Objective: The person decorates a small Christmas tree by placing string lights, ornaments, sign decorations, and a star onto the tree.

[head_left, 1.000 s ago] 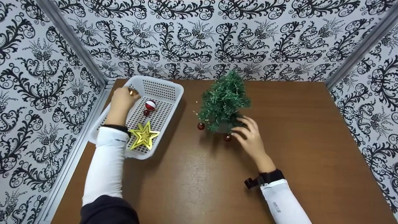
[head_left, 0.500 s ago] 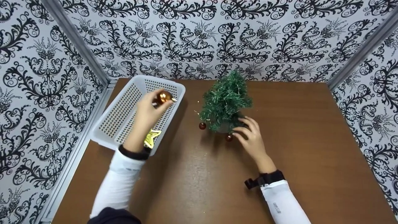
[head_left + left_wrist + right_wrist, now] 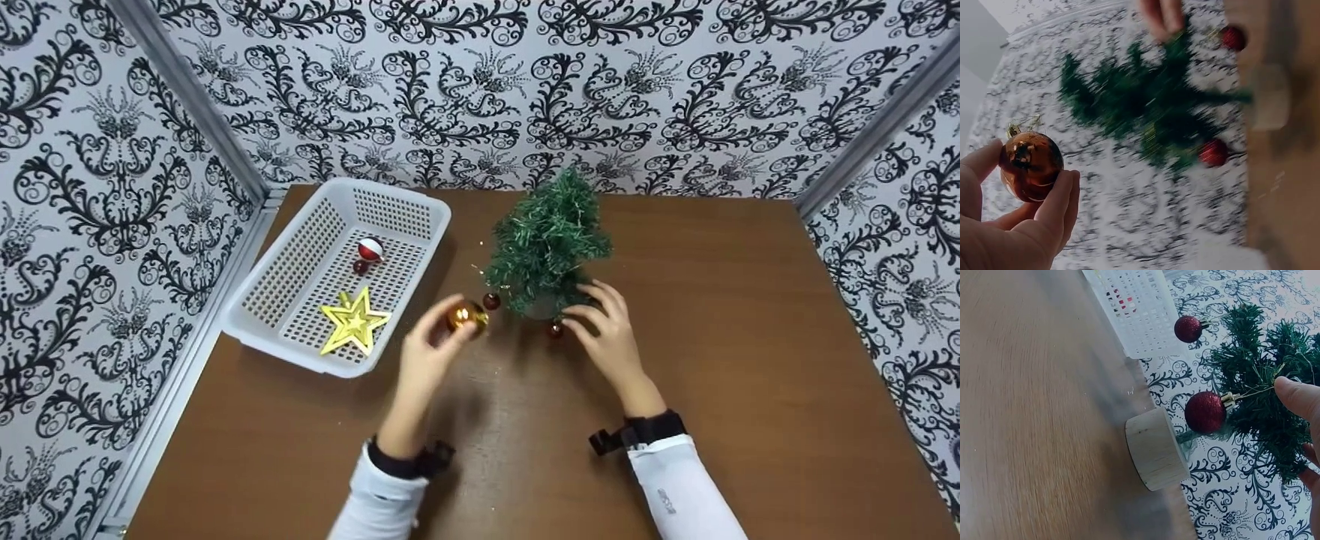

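My left hand holds a shiny copper-gold bauble between thumb and fingers, its gold cap and loop showing. It is over the table, left of a small green artificial Christmas tree. My right hand grips the lower right branches of the tree, thumb on the near side and fingertips partly hidden in the green. Two glittery red baubles hang low on the tree: one bauble below my right thumb, another bauble on the left side. The tree's round wooden base stands on the table.
A white perforated plastic basket stands at the left. Inside lie a gold star, a red-and-white bauble and a small dark red bauble. Patterned walls enclose the brown table at the back and sides.
My left hand has lifted the copper-gold bauble out of the basket and carried it right and toward me, near the tree. My right hand has stayed at the tree.
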Action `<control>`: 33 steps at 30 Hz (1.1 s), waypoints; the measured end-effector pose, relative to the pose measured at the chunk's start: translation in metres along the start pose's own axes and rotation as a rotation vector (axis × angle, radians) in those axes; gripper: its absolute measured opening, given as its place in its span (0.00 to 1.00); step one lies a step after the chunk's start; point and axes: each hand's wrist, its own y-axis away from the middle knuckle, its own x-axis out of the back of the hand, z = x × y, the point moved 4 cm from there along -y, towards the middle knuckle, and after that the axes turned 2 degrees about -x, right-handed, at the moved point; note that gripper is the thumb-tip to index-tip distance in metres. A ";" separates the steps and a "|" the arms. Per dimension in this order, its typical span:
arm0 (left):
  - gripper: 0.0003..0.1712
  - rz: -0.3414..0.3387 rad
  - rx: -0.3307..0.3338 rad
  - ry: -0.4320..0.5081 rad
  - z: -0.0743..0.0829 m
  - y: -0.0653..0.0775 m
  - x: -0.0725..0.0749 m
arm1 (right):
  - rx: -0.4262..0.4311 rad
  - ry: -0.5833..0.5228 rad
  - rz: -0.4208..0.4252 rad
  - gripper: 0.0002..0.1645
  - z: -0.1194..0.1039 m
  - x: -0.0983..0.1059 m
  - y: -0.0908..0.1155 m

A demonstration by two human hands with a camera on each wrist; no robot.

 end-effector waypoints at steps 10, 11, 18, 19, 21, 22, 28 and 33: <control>0.27 -0.090 0.246 0.333 -0.054 0.030 -0.035 | -0.008 0.010 0.010 0.12 -0.003 0.000 0.001; 0.27 -0.087 0.260 0.340 -0.056 0.033 -0.037 | -0.008 0.012 0.005 0.13 -0.003 0.000 0.002; 0.26 -0.079 0.290 0.340 -0.064 0.043 -0.038 | -0.008 -0.118 0.054 0.40 0.004 0.017 0.004; 0.26 -0.074 0.289 0.342 -0.064 0.043 -0.038 | -0.023 -0.167 0.083 0.45 0.009 0.021 0.005; 0.27 -0.068 0.281 0.352 -0.064 0.043 -0.037 | -0.083 -0.296 0.144 0.48 0.021 0.029 0.007; 0.27 -0.064 0.281 0.358 -0.064 0.043 -0.037 | -0.130 -0.359 0.175 0.47 0.028 0.032 0.008; 0.26 -0.060 0.314 0.369 -0.069 0.043 -0.036 | -0.632 -0.636 0.181 0.34 0.076 0.034 0.015; 0.26 -0.072 0.309 0.383 -0.069 0.040 -0.036 | -0.806 -0.589 -0.182 0.42 0.094 0.011 0.013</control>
